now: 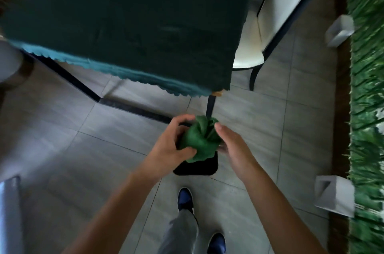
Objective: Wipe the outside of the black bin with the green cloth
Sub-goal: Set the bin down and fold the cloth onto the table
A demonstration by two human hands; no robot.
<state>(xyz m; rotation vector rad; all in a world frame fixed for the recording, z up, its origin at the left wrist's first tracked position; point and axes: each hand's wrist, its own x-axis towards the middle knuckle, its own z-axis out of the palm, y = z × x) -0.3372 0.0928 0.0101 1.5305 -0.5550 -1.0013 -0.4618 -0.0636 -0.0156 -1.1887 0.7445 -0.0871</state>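
The black bin [199, 167] stands on the tiled floor below my hands, mostly hidden by them; only its near rounded edge shows. The green cloth [199, 139] is bunched up above the bin. My left hand [168, 145] grips the cloth from the left, thumb pressed under it and fingers curled over the top. My right hand [232, 145] is at the cloth's right side, touching it with fingers extended; whether it grips is unclear.
A table with a dark green cloth [135, 25] overhangs ahead, its black leg [211, 106] just behind the bin. A white chair [255, 46] stands right of it. Grey blocks [334, 197] and an artificial grass wall [367, 108] line the right. My blue shoes [185, 197] are below.
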